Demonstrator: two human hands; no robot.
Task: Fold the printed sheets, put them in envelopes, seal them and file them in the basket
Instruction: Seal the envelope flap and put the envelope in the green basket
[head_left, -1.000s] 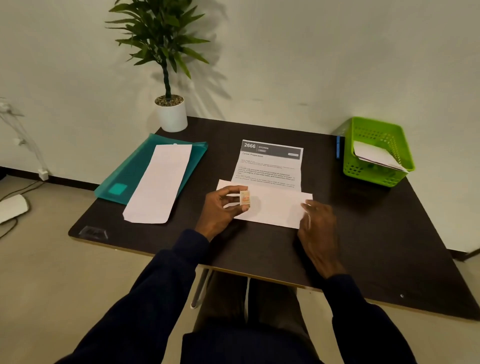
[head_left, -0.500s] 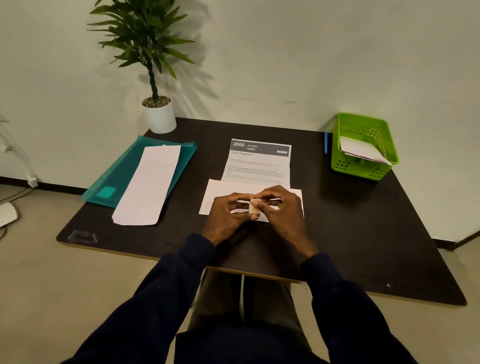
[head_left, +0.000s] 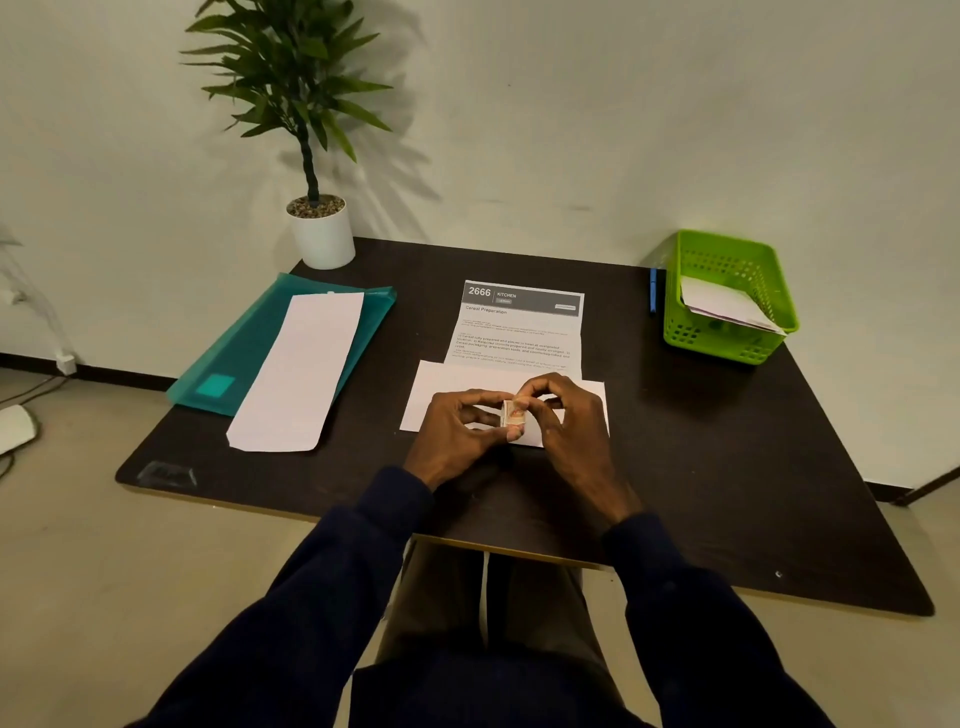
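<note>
A white envelope (head_left: 441, 384) lies flat at the near middle of the dark table (head_left: 727, 467), with a printed sheet (head_left: 519, 327) headed "2666 KITCHEN" sticking out of its far side. Above the envelope my left hand (head_left: 457, 431) and my right hand (head_left: 566, 421) meet, both pinching a small white and orange piece (head_left: 514, 415), perhaps a sticker or a stamp. The green basket (head_left: 727, 338) stands at the far right and holds a white envelope (head_left: 727, 306).
A teal plastic folder (head_left: 244, 358) lies at the left with a long white envelope (head_left: 301, 369) on top. A potted plant (head_left: 322, 228) stands at the far left corner. A blue pen (head_left: 653, 291) lies left of the basket.
My right hand has left the envelope's right edge and joined my left hand at the small piece. Both hands now pinch it over the envelope.
</note>
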